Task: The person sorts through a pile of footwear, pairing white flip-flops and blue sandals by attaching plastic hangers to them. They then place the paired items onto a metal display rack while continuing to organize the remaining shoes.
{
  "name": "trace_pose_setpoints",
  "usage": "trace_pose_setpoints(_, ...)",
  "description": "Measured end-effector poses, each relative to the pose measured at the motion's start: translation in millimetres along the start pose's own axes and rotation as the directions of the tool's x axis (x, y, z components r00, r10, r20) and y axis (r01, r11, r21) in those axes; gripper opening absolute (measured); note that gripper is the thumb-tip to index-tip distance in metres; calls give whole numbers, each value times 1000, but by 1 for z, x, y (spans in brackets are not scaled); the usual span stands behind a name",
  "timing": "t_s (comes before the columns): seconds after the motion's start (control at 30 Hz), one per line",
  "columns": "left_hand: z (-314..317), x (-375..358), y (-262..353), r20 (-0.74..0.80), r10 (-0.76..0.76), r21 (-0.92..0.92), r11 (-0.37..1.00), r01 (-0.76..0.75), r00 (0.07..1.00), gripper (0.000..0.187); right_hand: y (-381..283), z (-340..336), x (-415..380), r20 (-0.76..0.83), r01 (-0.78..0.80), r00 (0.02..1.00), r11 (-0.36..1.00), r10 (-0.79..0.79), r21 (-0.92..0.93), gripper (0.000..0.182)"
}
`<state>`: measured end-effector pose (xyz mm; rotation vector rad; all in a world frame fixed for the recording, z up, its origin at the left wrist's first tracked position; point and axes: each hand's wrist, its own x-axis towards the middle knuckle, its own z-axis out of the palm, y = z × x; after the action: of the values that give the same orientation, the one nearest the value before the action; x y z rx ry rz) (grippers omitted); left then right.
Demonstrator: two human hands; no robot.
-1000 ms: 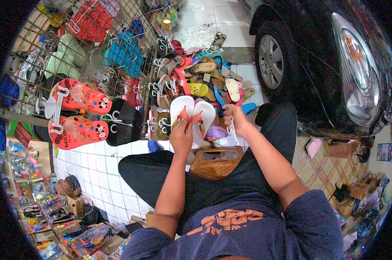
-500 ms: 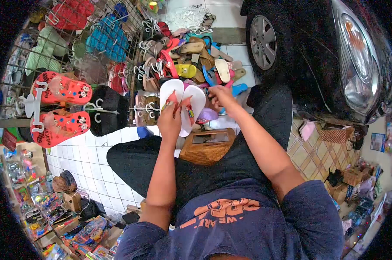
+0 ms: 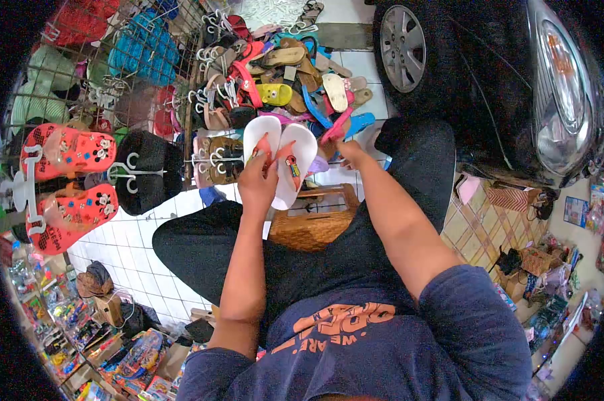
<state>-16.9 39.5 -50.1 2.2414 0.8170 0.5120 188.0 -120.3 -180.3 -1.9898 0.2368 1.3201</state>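
Observation:
My left hand (image 3: pixel 258 179) is closed around a pair of white flip-flops (image 3: pixel 294 164) with orange straps. They are held side by side, their soles standing nearly upright, and a small colourful figure decorates one strap. My right hand (image 3: pixel 350 155) reaches to the near edge of a heap of sandals. It is close to a pink sandal (image 3: pixel 337 128) and a blue sandal (image 3: pixel 361 123). Its fingertips are partly hidden, so I cannot make out whether they grip anything.
Beyond my hands lies the sandal heap (image 3: pixel 292 73), with several white hangers. At left, red slippers (image 3: pixel 71 150) hang near a wire rack (image 3: pixel 182 40). A woven basket (image 3: pixel 312 224) stands between my legs. A black car (image 3: pixel 496 87) is at the right.
My view has shifted slightly, so the heap sits higher and further left. My right hand has moved a little away from the white flip-flops; my left hand still holds them.

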Motion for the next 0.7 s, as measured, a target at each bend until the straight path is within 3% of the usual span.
trace_pose_setpoints(0.07,5,1,-3,3,155,92,984,-154,988,28,10,4,21,4,-48,999,999,48,-4,48)
trace_pose_setpoints(0.37,22,3,-2,177,31,59,997,-42,984,24,24,15,52,39,-145,988,978,152,-147,36)
trace_pose_setpoints(0.43,23,5,0,291,-100,81,994,79,952,26,43,19,80,76,-123,988,979,137,-163,36)
trace_pose_setpoints(0.63,33,-2,-13,293,-40,54,998,25,955,31,85,29,124,-53,-187,982,967,180,-171,34)
trace_pose_setpoints(0.67,36,-4,-16,320,-76,53,997,62,944,31,108,28,143,14,39,999,923,-36,-383,32)
trace_pose_setpoints(0.7,37,-5,-19,346,-115,56,993,102,931,31,112,30,146,-13,10,1000,901,-17,-433,29)
